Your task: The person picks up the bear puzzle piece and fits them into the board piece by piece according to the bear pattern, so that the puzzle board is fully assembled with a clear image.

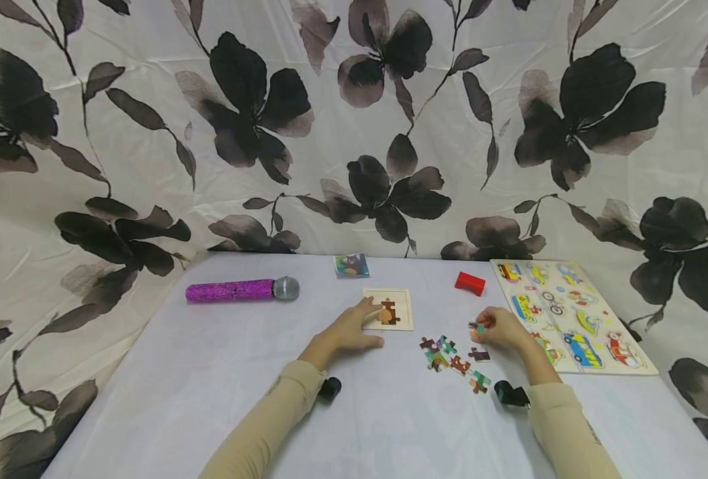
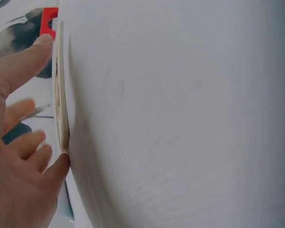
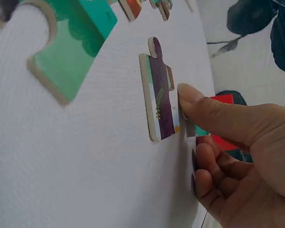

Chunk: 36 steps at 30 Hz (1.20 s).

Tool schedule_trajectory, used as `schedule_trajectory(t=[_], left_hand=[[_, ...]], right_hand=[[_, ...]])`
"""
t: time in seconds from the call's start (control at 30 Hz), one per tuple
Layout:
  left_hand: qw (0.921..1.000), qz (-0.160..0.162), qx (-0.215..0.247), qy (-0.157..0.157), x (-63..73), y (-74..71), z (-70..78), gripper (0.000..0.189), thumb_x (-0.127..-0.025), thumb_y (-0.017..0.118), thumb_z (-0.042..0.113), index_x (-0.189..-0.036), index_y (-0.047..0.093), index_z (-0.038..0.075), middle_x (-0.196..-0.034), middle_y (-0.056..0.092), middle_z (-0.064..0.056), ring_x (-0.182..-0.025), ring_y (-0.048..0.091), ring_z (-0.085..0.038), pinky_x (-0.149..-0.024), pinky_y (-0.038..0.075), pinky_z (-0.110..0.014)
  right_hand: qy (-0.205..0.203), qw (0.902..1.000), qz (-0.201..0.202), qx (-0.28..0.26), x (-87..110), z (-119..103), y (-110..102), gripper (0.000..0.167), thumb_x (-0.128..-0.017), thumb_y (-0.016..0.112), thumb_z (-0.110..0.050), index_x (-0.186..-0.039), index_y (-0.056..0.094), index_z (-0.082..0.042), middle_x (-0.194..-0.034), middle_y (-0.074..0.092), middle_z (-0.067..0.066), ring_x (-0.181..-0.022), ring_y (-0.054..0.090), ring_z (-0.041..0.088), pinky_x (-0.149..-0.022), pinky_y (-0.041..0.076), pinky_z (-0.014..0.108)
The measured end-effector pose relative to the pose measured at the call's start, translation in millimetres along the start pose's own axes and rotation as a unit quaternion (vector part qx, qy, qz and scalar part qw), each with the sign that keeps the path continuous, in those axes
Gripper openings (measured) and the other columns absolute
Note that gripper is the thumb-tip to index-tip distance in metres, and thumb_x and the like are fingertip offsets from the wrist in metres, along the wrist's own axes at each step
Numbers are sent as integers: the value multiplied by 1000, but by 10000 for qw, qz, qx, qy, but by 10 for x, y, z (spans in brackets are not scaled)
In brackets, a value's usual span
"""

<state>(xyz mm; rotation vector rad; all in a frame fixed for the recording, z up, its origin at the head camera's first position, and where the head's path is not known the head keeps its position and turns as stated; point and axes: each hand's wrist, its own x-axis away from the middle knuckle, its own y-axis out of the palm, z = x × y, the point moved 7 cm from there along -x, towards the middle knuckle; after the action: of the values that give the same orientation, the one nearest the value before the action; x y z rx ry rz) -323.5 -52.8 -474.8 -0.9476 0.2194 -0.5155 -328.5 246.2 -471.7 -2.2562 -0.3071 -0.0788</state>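
My left hand [image 1: 354,327] lies at the near-left side of a small square wooden puzzle tray [image 1: 406,296], fingers spread over it. In the left wrist view the little finger is right at the end of the tray's edge [image 2: 62,104]. A brown jigsaw piece [image 1: 391,313] sits inside the tray. To the right, my right hand [image 1: 502,327] pinches a jigsaw piece [image 1: 477,326] with green on it between thumb and fingers, close over the table. Just nearer lies a dark purple piece [image 3: 164,102]. Several loose pieces [image 1: 436,360] are scattered between the hands.
Behind the tray lies a small picture card [image 1: 351,265]. A purple glittery microphone [image 1: 234,291] is at the left. A red block [image 1: 470,283] and a large vehicle puzzle board [image 1: 560,319] are at the right. A floral cloth [image 1: 378,133] hangs behind the white table.
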Motion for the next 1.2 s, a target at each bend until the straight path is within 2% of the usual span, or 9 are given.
schedule_trajectory(t=[0.13, 0.2, 0.37, 0.4, 0.53, 0.73, 0.9, 1.13, 1.2], left_hand=[[9992, 349, 46, -199, -19, -55, -96, 72, -79, 76, 29, -137, 46, 0, -148, 27, -26, -139, 22, -38, -112, 22, -49], [9988, 373, -54, -320, -35, -56, -142, 68, -81, 74, 28, -136, 47, -1, -147, 30, -26, -138, 24, -38, -112, 22, -47], [9981, 347, -224, -461, -60, -64, -196, 62, -83, 72, 27, -132, 50, -3, -145, 34, -26, -137, 28, -39, -112, 23, -47], [9980, 347, -219, -475, -62, -69, -196, 61, -83, 72, 27, -132, 51, -3, -145, 34, -26, -137, 28, -39, -112, 23, -47], [9978, 357, -206, -524, -68, -74, -192, 57, -84, 71, 27, -130, 54, -2, -145, 35, -26, -136, 29, -38, -111, 23, -46], [9976, 392, -228, -518, -49, -85, -177, 55, -84, 71, 27, -128, 55, -1, -144, 37, -25, -136, 31, -37, -111, 24, -46], [9976, 469, -173, -474, -45, -94, -187, 54, -83, 72, 26, -127, 57, -1, -143, 39, -24, -135, 32, -37, -111, 25, -46], [9976, 503, -19, -465, -51, -82, -192, 54, -83, 73, 25, -127, 57, -2, -143, 39, -24, -136, 31, -37, -111, 24, -46], [9976, 514, -27, -467, -53, -76, -195, 53, -83, 72, 25, -127, 57, -2, -143, 39, -24, -136, 31, -36, -111, 24, -45]], right_hand=[[-77, 9995, 78, -311, 1, 41, -18, 37, -73, 81, -20, -94, 57, 0, -75, 53, 7, -72, 48, 20, -61, 39, 29], [-375, 9973, 169, -613, 7, 48, -34, 36, -73, 81, -24, -91, 58, -2, -70, 53, 5, -65, 49, 17, -57, 39, 28], [-657, 9876, 394, -1371, 12, 15, -22, 26, -85, 69, -12, -99, 59, 7, -71, 63, 9, -58, 56, 10, -53, 48, 24], [-521, 9864, 435, -1495, 20, -27, -17, 26, -87, 65, -7, -103, 57, 11, -75, 64, 14, -59, 58, 12, -55, 51, 26], [-660, 9707, 689, -2205, -22, -197, 4, 26, -92, 55, 1, -113, 53, 17, -87, 65, 27, -64, 63, 10, -60, 55, 24], [-1037, 9479, 832, -2896, -214, -475, 94, 27, -93, 52, 5, -116, 52, 19, -98, 64, 30, -70, 65, 10, -68, 56, 27], [-1134, 9455, 843, -2934, -363, -676, 218, 27, -92, 54, 4, -115, 56, 17, -97, 64, 32, -71, 66, 15, -66, 56, 26], [-839, 9474, 681, -3013, -520, -803, 363, 31, -94, 52, 1, -122, 53, 12, -106, 61, 32, -77, 69, 26, -67, 57, 34], [-826, 9490, 706, -2958, -544, -835, 378, 32, -93, 52, 2, -124, 53, 11, -108, 60, 32, -78, 69, 23, -68, 57, 32]])
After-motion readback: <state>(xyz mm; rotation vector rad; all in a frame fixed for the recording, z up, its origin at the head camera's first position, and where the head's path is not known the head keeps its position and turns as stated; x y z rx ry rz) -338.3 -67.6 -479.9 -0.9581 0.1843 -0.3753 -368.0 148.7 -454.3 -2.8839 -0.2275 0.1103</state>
